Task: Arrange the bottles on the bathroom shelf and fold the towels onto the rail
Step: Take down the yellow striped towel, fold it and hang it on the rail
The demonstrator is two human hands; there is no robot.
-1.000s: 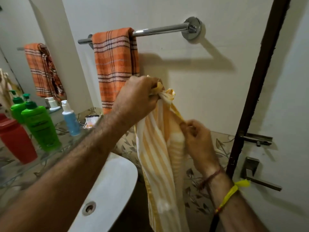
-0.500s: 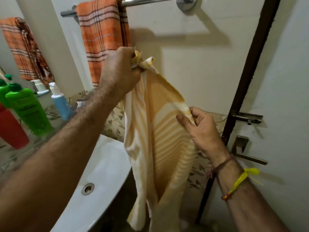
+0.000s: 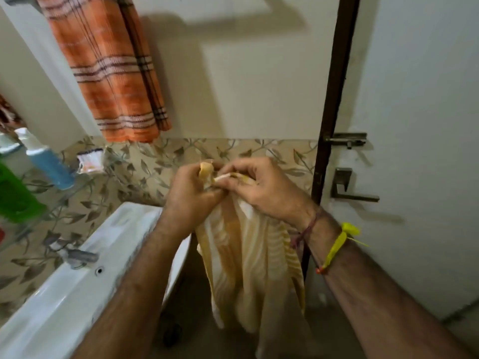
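Observation:
A yellow and white striped towel [image 3: 248,260] hangs down in front of me. My left hand [image 3: 190,195] and my right hand [image 3: 267,190] both pinch its top edge, close together at about the same height. An orange plaid towel [image 3: 108,71] hangs on the wall rail [image 3: 19,0], whose left end shows at the top left corner. On the glass shelf [image 3: 64,193] at the left stand a blue bottle [image 3: 48,161] with a white cap and a green bottle [image 3: 14,195], partly cut off by the frame edge.
A white sink [image 3: 77,288] with a tap [image 3: 75,253] sits below the shelf at lower left. A small white tube [image 3: 89,159] lies on the shelf's far end. A door [image 3: 420,125] with a latch [image 3: 346,139] and handle [image 3: 350,187] stands at the right.
My right hand has come up to meet the left at the towel's top edge, and both hands have dropped lower in view. The view has tilted down, so most of the rail is out of frame.

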